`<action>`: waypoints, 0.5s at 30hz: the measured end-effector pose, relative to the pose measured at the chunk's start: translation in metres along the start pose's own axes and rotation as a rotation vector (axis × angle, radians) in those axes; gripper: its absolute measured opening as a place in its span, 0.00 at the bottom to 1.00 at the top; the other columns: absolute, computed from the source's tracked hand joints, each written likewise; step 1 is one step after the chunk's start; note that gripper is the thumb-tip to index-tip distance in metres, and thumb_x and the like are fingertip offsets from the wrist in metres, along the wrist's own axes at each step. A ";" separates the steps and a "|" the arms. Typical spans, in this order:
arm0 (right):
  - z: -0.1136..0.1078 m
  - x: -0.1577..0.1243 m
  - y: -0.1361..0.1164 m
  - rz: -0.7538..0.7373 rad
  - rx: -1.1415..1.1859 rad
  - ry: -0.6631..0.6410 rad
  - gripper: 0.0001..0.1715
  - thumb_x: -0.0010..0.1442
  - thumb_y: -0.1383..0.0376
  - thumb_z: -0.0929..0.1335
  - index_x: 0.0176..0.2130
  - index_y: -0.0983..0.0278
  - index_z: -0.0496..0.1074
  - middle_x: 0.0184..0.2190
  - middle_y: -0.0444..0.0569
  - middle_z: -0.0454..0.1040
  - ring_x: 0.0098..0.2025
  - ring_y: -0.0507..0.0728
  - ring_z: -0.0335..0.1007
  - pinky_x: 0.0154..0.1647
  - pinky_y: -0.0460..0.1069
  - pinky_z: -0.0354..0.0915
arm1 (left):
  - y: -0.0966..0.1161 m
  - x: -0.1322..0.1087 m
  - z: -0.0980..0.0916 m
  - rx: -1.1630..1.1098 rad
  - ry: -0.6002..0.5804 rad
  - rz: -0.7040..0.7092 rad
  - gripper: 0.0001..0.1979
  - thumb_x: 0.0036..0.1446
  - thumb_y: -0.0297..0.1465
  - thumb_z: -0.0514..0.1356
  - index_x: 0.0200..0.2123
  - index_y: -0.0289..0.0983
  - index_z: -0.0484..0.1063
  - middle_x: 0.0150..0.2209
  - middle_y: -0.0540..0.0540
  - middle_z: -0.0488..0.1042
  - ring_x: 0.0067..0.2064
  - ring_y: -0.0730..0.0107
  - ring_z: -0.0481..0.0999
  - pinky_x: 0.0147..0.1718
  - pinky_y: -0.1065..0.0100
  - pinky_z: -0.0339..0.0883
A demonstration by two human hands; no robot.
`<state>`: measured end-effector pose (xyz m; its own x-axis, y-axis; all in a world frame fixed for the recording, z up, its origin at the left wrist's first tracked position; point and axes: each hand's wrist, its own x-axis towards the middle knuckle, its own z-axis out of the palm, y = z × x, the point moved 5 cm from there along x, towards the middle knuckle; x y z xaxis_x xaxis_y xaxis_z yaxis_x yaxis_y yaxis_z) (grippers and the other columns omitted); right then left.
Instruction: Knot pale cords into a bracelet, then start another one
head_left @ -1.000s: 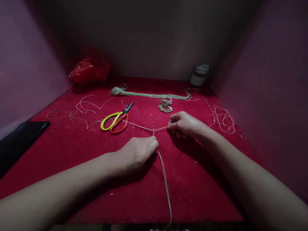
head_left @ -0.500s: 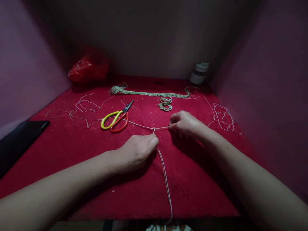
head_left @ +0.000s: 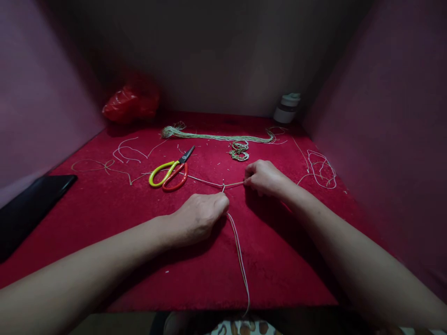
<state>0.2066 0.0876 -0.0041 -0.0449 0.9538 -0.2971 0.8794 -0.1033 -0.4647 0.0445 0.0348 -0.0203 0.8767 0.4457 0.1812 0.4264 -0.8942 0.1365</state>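
My left hand [head_left: 202, 216] is closed on thin pale cords [head_left: 240, 256], whose loose ends hang from below the fist over the table's front edge. Just above its fingertips the cords meet at a small knot [head_left: 223, 186], where a small upright pin or hook seems to stand. To the right, my right hand [head_left: 261, 177] pinches a light cord [head_left: 233, 184] that runs straight to this knot. Another cord [head_left: 202, 180] leads left from the knot, toward scissors [head_left: 171, 172] with one yellow and one red handle. The right fingertips are partly hidden.
A bundle of pale green cords [head_left: 216, 137] lies across the back, with braided loops [head_left: 239, 151] before it. Loose cords [head_left: 321, 170] lie at the right. Around the red cloth [head_left: 139, 270] stand a red plastic bag [head_left: 131, 104], a white-lidded jar [head_left: 287, 108] and a black flat object [head_left: 35, 204].
The view has shifted slightly. Both hands keep their grips, and the cord between the right hand and the knot stays straight.
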 end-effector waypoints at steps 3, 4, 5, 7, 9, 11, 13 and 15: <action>0.001 -0.005 0.003 -0.008 0.096 -0.066 0.04 0.52 0.70 0.64 0.27 0.66 0.69 0.11 0.42 0.62 0.10 0.49 0.57 0.13 0.43 0.52 | 0.002 0.002 0.001 0.010 -0.013 0.007 0.06 0.58 0.24 0.47 0.30 0.36 0.58 0.26 0.50 0.64 0.25 0.73 0.60 0.23 0.70 0.51; 0.002 -0.007 0.003 -0.019 0.152 -0.092 0.04 0.52 0.70 0.64 0.27 0.66 0.67 0.11 0.41 0.62 0.10 0.48 0.56 0.12 0.42 0.52 | 0.002 0.002 0.001 0.011 -0.013 0.008 0.06 0.58 0.23 0.47 0.30 0.36 0.58 0.25 0.50 0.64 0.25 0.73 0.60 0.24 0.71 0.51; 0.002 -0.009 0.004 -0.035 0.213 -0.119 0.04 0.52 0.70 0.64 0.26 0.66 0.66 0.11 0.40 0.61 0.10 0.47 0.55 0.11 0.42 0.51 | 0.003 0.003 0.000 0.009 -0.012 0.007 0.06 0.58 0.23 0.47 0.30 0.36 0.58 0.25 0.51 0.64 0.25 0.73 0.60 0.24 0.71 0.51; 0.001 -0.012 0.005 -0.072 0.313 -0.167 0.05 0.53 0.70 0.65 0.25 0.66 0.65 0.12 0.39 0.61 0.10 0.46 0.54 0.11 0.41 0.50 | 0.002 0.003 -0.001 0.002 -0.009 -0.001 0.06 0.59 0.24 0.47 0.30 0.36 0.59 0.25 0.51 0.64 0.24 0.74 0.60 0.24 0.71 0.51; 0.000 -0.014 0.007 -0.097 0.373 -0.213 0.05 0.53 0.70 0.65 0.26 0.66 0.65 0.12 0.38 0.61 0.11 0.45 0.55 0.11 0.40 0.49 | 0.001 0.003 -0.003 -0.026 0.004 -0.012 0.06 0.60 0.26 0.48 0.30 0.36 0.60 0.24 0.51 0.65 0.24 0.74 0.62 0.23 0.71 0.52; 0.000 -0.015 0.009 -0.108 0.411 -0.252 0.05 0.54 0.69 0.65 0.26 0.66 0.66 0.12 0.38 0.62 0.11 0.45 0.54 0.11 0.40 0.49 | 0.001 0.003 -0.007 -0.105 0.030 -0.025 0.05 0.61 0.28 0.49 0.32 0.36 0.61 0.25 0.51 0.67 0.25 0.75 0.64 0.24 0.72 0.54; -0.001 -0.015 0.011 -0.123 0.439 -0.276 0.05 0.54 0.68 0.65 0.27 0.67 0.67 0.12 0.38 0.62 0.11 0.44 0.54 0.11 0.41 0.51 | 0.002 0.004 -0.013 -0.219 0.081 -0.043 0.05 0.61 0.29 0.50 0.34 0.35 0.63 0.27 0.51 0.68 0.26 0.77 0.66 0.26 0.74 0.58; -0.002 -0.015 0.012 -0.140 0.453 -0.286 0.07 0.55 0.67 0.65 0.26 0.67 0.67 0.13 0.39 0.63 0.11 0.45 0.54 0.12 0.41 0.51 | 0.004 0.005 -0.018 -0.304 0.166 -0.059 0.04 0.62 0.28 0.51 0.36 0.35 0.64 0.29 0.49 0.69 0.28 0.78 0.67 0.29 0.75 0.61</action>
<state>0.2184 0.0728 -0.0037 -0.3293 0.8591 -0.3917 0.5670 -0.1517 -0.8096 0.0470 0.0342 -0.0008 0.7938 0.5194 0.3166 0.3675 -0.8242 0.4308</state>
